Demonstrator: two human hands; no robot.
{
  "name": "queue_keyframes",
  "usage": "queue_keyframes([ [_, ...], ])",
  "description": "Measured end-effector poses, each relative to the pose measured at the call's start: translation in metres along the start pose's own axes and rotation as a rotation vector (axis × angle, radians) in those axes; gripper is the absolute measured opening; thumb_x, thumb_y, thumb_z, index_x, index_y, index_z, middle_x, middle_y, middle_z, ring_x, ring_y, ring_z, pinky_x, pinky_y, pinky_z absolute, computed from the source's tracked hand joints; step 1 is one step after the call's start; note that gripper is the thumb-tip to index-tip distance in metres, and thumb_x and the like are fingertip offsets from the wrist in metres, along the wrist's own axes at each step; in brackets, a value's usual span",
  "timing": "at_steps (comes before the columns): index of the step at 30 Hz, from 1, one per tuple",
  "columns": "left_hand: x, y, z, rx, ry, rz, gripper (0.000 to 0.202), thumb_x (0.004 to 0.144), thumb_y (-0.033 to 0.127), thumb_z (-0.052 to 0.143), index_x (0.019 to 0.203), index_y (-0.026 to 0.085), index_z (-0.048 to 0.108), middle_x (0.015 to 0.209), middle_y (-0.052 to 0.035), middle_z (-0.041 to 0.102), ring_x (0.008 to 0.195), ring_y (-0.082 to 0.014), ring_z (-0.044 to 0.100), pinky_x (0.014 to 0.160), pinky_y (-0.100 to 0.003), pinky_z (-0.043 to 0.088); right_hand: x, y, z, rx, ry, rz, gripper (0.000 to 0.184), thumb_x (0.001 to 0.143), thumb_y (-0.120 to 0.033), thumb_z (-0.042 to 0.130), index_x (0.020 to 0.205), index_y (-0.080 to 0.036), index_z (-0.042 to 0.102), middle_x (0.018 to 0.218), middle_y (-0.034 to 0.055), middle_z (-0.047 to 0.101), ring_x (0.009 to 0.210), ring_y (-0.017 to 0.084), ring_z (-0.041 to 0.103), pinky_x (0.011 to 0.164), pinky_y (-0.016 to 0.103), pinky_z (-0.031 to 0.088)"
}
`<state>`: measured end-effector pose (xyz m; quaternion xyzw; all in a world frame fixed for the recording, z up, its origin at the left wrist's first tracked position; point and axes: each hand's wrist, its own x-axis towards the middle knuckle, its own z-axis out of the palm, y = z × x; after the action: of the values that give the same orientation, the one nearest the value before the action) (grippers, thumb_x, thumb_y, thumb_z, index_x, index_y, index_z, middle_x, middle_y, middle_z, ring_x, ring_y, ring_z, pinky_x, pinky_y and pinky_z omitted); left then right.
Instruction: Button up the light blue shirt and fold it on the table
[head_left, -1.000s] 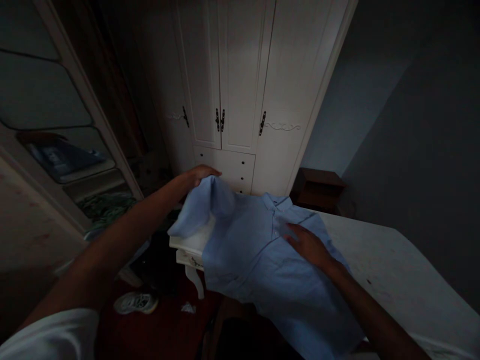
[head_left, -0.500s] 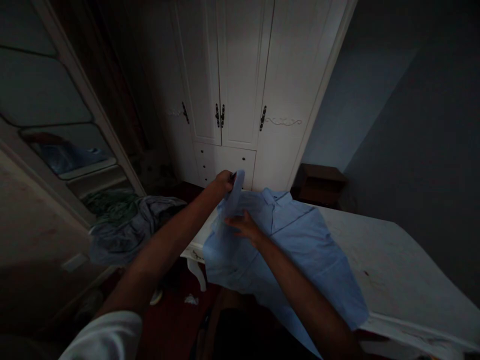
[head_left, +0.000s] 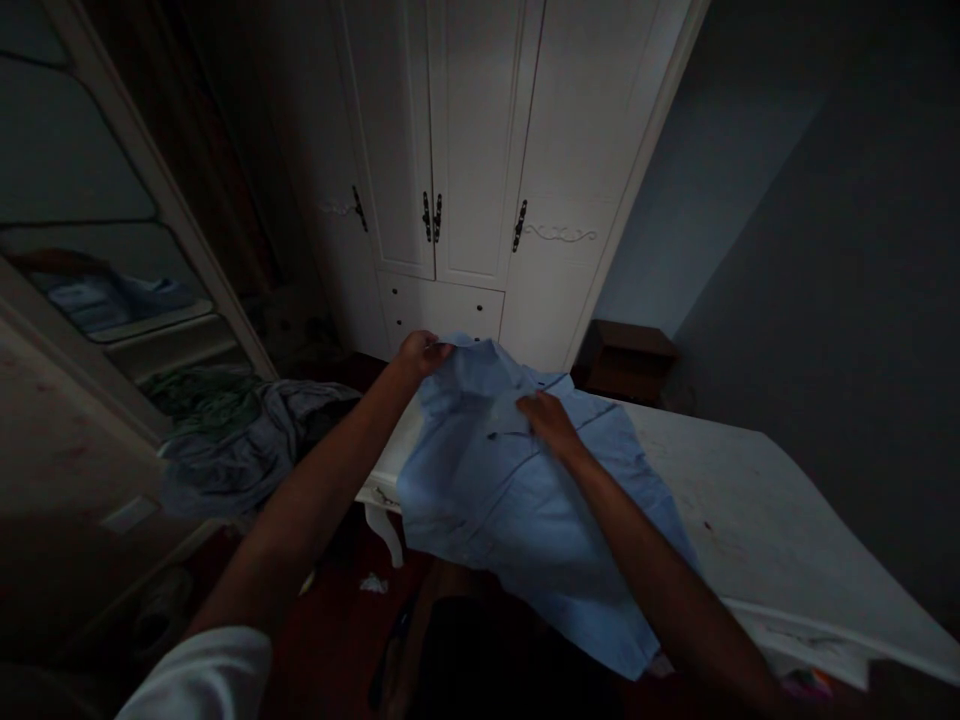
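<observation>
A light blue collared shirt (head_left: 487,490) lies spread over the near corner of a white table (head_left: 750,510), its lower part hanging off the edge. My left hand (head_left: 420,352) is closed on the shirt's far left part, by the shoulder, and has that part folded inward over the body. My right hand (head_left: 546,415) rests on the shirt's upper middle with its fingers pressed onto the cloth near the collar.
A white wardrobe (head_left: 480,170) with dark handles and small drawers stands straight ahead. A dark wooden nightstand (head_left: 626,358) sits to its right. Crumpled grey and green clothes (head_left: 225,430) lie at the left below a shelf unit. The floor is dark red.
My left hand has carried the shirt's left side inward over the body. My right hand has moved from the shirt's left part back up toward the collar.
</observation>
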<state>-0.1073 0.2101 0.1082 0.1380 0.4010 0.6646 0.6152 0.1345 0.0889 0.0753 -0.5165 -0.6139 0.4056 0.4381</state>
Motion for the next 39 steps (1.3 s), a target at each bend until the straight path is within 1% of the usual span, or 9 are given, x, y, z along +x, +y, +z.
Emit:
queue_keyframes([
  [5,-0.023,-0.008,-0.040,0.540,-0.054,0.034,0.005,0.076,0.016,0.058,0.081,0.017,0.056,0.070,-0.0045,0.061,0.065,-0.0171,0.064,0.067,-0.033,0.056,-0.016,-0.034,-0.092,-0.585,0.147,-0.348,0.021,0.076,-0.032,0.054,0.082,-0.018,0.068,0.082,0.0042,0.069,0.079,0.020,0.062,0.076,0.031,0.048],
  [8,-0.039,-0.031,-0.062,0.836,-0.093,0.162,0.021,0.071,0.022,0.064,0.090,0.018,0.056,0.084,-0.0068,0.066,0.082,-0.0219,0.068,0.077,-0.038,0.055,-0.029,-0.049,-0.125,-0.761,0.181,-0.524,0.024,0.082,-0.030,0.054,0.093,-0.019,0.071,0.099,0.0090,0.070,0.094,0.025,0.064,0.088,0.038,0.048],
  [11,-0.052,-0.059,-0.081,1.112,-0.134,0.325,0.045,0.060,0.017,0.071,0.102,0.018,0.059,0.110,-0.0129,0.065,0.113,-0.0295,0.059,0.095,-0.043,0.048,-0.041,-0.055,-0.143,-0.795,0.193,-0.570,0.024,0.084,-0.030,0.055,0.097,-0.020,0.072,0.106,0.0101,0.069,0.101,0.028,0.064,0.094,0.043,0.048],
  [14,-0.060,-0.083,-0.094,1.347,-0.206,0.441,0.058,0.055,0.016,0.076,0.112,0.019,0.061,0.129,-0.0151,0.059,0.129,-0.0341,0.047,0.106,-0.043,0.039,-0.052,-0.054,-0.152,-0.645,0.217,-0.452,0.020,0.080,-0.034,0.063,0.092,-0.023,0.074,0.100,0.0067,0.072,0.098,0.027,0.066,0.091,0.042,0.051],
  [20,-0.055,-0.098,-0.107,1.677,-0.260,0.566,0.046,0.074,0.018,0.062,0.120,0.020,0.064,0.127,-0.0139,0.061,0.122,-0.0321,0.054,0.106,-0.043,0.038,-0.079,-0.035,-0.168,0.086,0.295,0.083,0.037,0.062,-0.039,0.080,0.093,-0.022,0.071,0.085,0.0052,0.073,0.067,0.019,0.068,0.057,0.030,0.054],
  [24,-0.047,-0.093,-0.117,1.770,-0.195,0.616,0.043,0.078,0.010,0.048,0.116,0.016,0.069,0.119,-0.0154,0.065,0.119,-0.0315,0.056,0.104,-0.041,0.040,-0.124,0.015,-0.168,0.371,0.356,0.329,0.028,0.059,-0.032,0.078,0.084,-0.024,0.070,0.082,0.0054,0.074,0.065,0.021,0.069,0.051,0.030,0.055],
  [29,-0.037,-0.091,-0.125,1.764,-0.062,0.611,0.047,0.079,0.012,0.045,0.119,0.018,0.067,0.119,-0.0132,0.067,0.115,-0.0288,0.059,0.100,-0.037,0.044,-0.189,0.071,-0.128,0.393,0.272,0.539,0.035,0.061,-0.037,0.078,0.094,-0.025,0.070,0.091,0.0058,0.076,0.079,0.029,0.072,0.063,0.038,0.060],
  [34,-0.022,-0.087,-0.123,1.729,-0.030,0.544,0.047,0.075,0.012,0.047,0.116,0.018,0.070,0.122,-0.0095,0.068,0.116,-0.0277,0.061,0.101,-0.036,0.046,-0.211,0.057,-0.094,0.436,0.203,0.522,0.049,0.057,-0.040,0.084,0.101,-0.025,0.067,0.102,0.0051,0.074,0.092,0.029,0.071,0.074,0.038,0.057],
  [39,-0.014,-0.083,-0.125,1.671,-0.088,0.501,0.046,0.073,0.010,0.046,0.108,0.021,0.074,0.117,-0.0030,0.072,0.117,-0.0228,0.061,0.102,-0.030,0.045,-0.224,0.062,-0.098,0.426,0.140,0.456,0.056,0.060,-0.043,0.083,0.111,-0.027,0.065,0.106,0.0052,0.072,0.084,0.025,0.071,0.068,0.035,0.056],
])
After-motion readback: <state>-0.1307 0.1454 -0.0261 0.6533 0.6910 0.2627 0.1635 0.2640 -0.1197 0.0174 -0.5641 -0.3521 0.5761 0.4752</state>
